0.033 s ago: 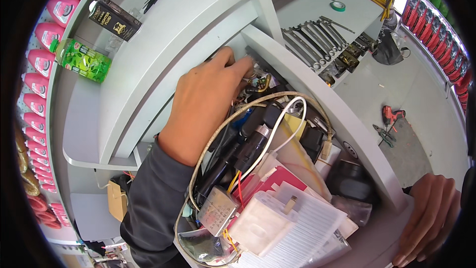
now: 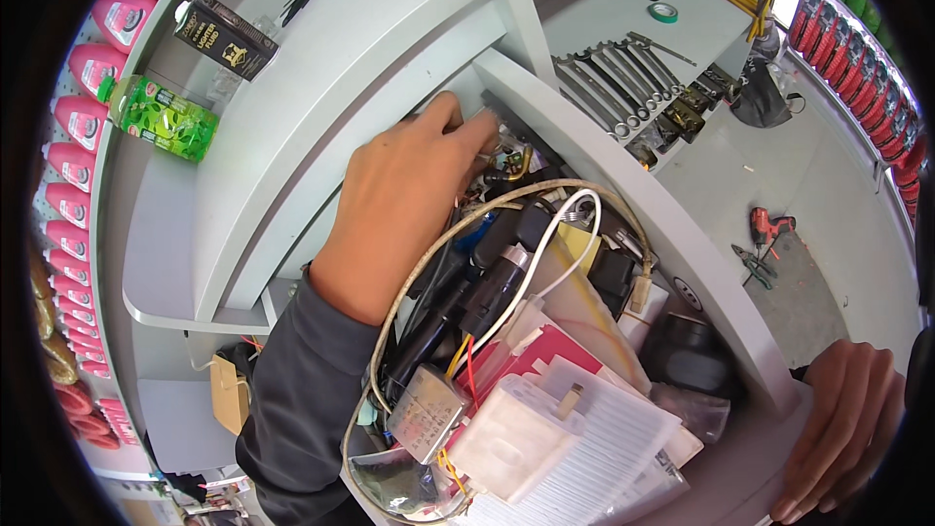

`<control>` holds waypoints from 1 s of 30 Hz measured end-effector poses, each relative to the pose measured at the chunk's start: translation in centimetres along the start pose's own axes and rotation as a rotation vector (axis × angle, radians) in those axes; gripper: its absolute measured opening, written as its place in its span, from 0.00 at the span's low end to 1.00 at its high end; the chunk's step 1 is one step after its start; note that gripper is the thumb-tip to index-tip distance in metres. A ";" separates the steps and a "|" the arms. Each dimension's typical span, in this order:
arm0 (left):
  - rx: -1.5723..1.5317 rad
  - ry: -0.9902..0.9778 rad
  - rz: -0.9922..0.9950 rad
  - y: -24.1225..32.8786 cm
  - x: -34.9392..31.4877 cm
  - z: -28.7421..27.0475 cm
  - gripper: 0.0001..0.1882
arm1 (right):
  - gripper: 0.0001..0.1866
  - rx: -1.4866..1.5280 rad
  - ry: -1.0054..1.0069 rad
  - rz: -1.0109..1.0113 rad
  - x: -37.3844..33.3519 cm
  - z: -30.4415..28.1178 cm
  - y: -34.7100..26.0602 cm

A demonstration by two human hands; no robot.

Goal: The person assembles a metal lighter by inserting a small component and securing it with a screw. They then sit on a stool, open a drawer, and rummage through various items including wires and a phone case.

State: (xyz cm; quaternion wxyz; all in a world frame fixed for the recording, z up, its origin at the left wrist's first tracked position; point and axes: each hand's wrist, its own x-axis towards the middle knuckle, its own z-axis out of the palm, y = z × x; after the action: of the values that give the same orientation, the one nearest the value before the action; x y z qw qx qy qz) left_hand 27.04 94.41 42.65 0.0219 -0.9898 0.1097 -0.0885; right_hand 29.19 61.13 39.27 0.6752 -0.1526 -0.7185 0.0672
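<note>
My left hand reaches into the back corner of an open grey drawer. Its fingers are bent down among small metal parts, and the fingertips are hidden, so what they hold cannot be made out. Beside it lies a small brass-coloured fitting. A braided cable loops from near this hand around the clutter. Nearer to me are a white cable, a metal box with wires, a white plastic box and a clear ribbed sleeve. My right hand rests at the drawer's front right corner, fingers extended, holding nothing visible.
Right of the drawer, a row of wrenches and a green tape roll lie on a grey surface. A red power drill and pliers lie farther right. Left stand a green bottle, a black can and shelved pink bottles.
</note>
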 end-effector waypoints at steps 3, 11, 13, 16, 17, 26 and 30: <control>0.050 0.117 0.046 -0.5 -0.2 0.7 0.05 | 0.09 -0.021 0.034 0.079 -0.2 0.5 -1.6; -0.239 0.181 -0.068 0.4 0.4 0.2 0.07 | 0.12 -0.105 0.104 0.052 0.5 1.1 -0.7; -0.261 0.245 -0.033 0.3 0.6 0.5 0.06 | 0.12 -0.107 0.110 0.039 0.5 1.1 -0.6; -0.268 0.302 0.017 0.1 0.8 1.1 0.08 | 0.12 -0.099 0.112 0.008 0.4 1.2 -0.2; -0.265 0.304 0.032 0.0 0.8 1.3 0.09 | 0.12 -0.094 0.109 0.012 0.3 1.2 -0.1; -0.192 0.172 0.024 0.3 0.7 0.5 0.18 | 0.12 -0.090 0.060 0.042 0.6 0.8 -0.5; -0.164 0.104 0.051 0.2 0.6 0.0 0.19 | 0.12 -0.105 0.095 0.046 0.6 1.1 -0.7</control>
State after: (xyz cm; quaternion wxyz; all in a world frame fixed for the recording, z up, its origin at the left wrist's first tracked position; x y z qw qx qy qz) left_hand 27.55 94.07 42.77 -0.0626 -0.9791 0.1430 -0.1300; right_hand 27.94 60.78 39.91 0.6979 -0.2076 -0.6844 0.0377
